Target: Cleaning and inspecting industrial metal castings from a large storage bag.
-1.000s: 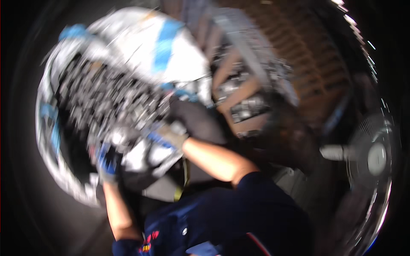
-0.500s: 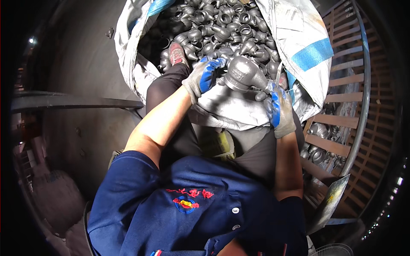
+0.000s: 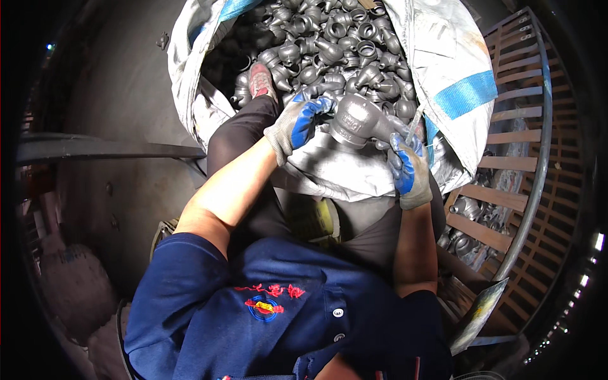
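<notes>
A grey metal casting (image 3: 358, 120), with a round bulb-shaped body and a narrower neck, is held over the near edge of a big white bag. My left hand (image 3: 297, 125), in a grey and blue work glove, is closed on the body's left side. My right hand (image 3: 410, 168), gloved alike, is closed beside the neck at the right. A thin flat metal strip (image 3: 415, 122) stands up from its fingers; its lower part is hidden in the glove. Many similar castings (image 3: 329, 50) lie heaped in the bag beyond my hands.
The white woven bag (image 3: 453, 44) has blue bands, and its near side is folded down before my knees. A slatted metal rack (image 3: 497, 199) stands at the right with more castings (image 3: 467, 209) among its slats. A dark bar (image 3: 114, 151) crosses at the left.
The casting has turned slightly, bringing more of its raised lettering toward me. Both hands keep their hold, shifted slightly left and down in the view. The strip leans more to the right.
</notes>
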The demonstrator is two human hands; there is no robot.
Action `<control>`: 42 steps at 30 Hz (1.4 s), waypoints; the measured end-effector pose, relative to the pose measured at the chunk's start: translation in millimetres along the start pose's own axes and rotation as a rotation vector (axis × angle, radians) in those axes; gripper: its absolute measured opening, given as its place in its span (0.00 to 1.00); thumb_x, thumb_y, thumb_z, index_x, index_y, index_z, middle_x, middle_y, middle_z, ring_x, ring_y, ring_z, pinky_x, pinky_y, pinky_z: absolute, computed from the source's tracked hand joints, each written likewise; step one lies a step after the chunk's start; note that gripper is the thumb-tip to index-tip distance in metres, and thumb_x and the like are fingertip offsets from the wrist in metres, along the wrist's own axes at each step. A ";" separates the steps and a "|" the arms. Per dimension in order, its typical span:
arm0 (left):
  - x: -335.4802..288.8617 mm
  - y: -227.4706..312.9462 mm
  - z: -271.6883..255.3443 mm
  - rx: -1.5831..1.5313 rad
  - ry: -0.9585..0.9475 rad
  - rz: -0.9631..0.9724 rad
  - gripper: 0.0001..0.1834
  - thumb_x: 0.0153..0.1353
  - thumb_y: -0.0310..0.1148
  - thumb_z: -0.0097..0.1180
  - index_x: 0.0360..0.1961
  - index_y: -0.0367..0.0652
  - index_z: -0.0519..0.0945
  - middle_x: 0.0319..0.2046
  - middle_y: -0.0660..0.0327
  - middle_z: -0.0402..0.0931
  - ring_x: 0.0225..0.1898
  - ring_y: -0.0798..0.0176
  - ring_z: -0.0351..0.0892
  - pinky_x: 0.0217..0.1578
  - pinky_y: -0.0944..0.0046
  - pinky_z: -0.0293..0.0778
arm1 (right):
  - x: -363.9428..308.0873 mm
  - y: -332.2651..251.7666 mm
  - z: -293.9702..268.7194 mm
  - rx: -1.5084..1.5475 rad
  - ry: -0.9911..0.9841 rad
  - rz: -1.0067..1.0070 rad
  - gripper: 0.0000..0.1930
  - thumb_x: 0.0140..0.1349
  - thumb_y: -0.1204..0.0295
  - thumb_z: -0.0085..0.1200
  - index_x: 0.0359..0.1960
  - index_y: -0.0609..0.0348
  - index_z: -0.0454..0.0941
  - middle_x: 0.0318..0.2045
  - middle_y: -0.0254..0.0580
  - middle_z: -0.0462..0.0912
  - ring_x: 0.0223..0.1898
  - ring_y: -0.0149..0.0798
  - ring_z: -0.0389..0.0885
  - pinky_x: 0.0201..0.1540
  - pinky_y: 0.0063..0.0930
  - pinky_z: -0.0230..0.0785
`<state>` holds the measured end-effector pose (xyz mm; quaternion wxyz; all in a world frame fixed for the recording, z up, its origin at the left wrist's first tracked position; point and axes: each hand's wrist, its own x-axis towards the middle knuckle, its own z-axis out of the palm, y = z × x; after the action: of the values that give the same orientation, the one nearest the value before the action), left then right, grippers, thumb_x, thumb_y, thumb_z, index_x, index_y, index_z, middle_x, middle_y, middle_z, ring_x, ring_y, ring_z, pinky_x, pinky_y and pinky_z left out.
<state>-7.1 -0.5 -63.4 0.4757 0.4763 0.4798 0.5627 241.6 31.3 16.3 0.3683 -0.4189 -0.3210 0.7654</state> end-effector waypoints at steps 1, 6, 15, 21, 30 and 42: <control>-0.3 21.3 6.9 -0.180 -0.019 -0.123 0.18 0.44 0.18 0.51 0.40 0.39 0.77 0.42 0.52 0.74 0.42 0.53 0.75 0.42 0.62 0.73 | 0.1 -0.2 -1.3 0.000 -0.001 0.006 0.08 0.57 0.75 0.53 0.39 0.62 0.71 0.13 0.26 0.66 0.09 0.18 0.60 0.10 0.12 0.48; -4.2 11.5 -2.7 0.089 -0.255 -0.133 0.19 0.63 0.32 0.45 0.54 0.38 0.66 0.47 0.57 0.72 0.46 0.65 0.74 0.46 0.69 0.72 | -1.2 -1.1 0.2 0.045 -0.032 -0.036 0.14 0.60 0.74 0.50 0.47 0.64 0.69 0.18 0.33 0.73 0.11 0.16 0.58 0.11 0.11 0.47; -11.8 43.1 18.5 0.084 0.026 -0.019 0.12 0.57 0.33 0.50 0.42 0.43 0.74 0.30 0.58 0.75 0.33 0.59 0.76 0.32 0.66 0.72 | -6.3 -1.3 3.9 -0.065 -0.022 0.022 0.11 0.60 0.72 0.50 0.42 0.64 0.71 0.17 0.38 0.75 0.09 0.17 0.58 0.10 0.11 0.46; -16.5 43.3 24.7 -0.432 0.064 -0.580 0.21 0.64 0.48 0.41 0.51 0.47 0.70 0.25 0.66 0.72 0.19 0.74 0.67 0.18 0.76 0.66 | -1.8 4.4 -1.8 -0.092 0.052 -0.052 0.07 0.59 0.72 0.51 0.34 0.63 0.74 0.15 0.36 0.74 0.09 0.16 0.58 0.10 0.12 0.46; -5.6 58.9 24.7 -0.083 -0.084 -0.633 0.21 0.65 0.47 0.39 0.49 0.40 0.68 0.20 0.62 0.69 0.17 0.72 0.69 0.20 0.70 0.69 | 11.5 18.5 -17.0 -0.247 0.056 -0.280 0.06 0.59 0.72 0.51 0.35 0.61 0.75 0.14 0.32 0.72 0.11 0.18 0.60 0.11 0.11 0.48; -21.5 68.8 56.1 -0.060 0.289 -0.440 0.25 0.53 0.55 0.52 0.30 0.41 0.80 0.27 0.59 0.79 0.28 0.62 0.76 0.31 0.62 0.71 | -44.0 5.0 -13.0 -0.454 -0.279 -0.145 0.22 0.61 0.71 0.41 0.56 0.66 0.62 0.48 0.51 0.72 0.46 0.45 0.72 0.48 0.38 0.68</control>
<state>45.2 -22.9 8.1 0.5269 0.2609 0.6181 0.5217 268.1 -5.6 24.3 0.2707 -0.3571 -0.5612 0.6958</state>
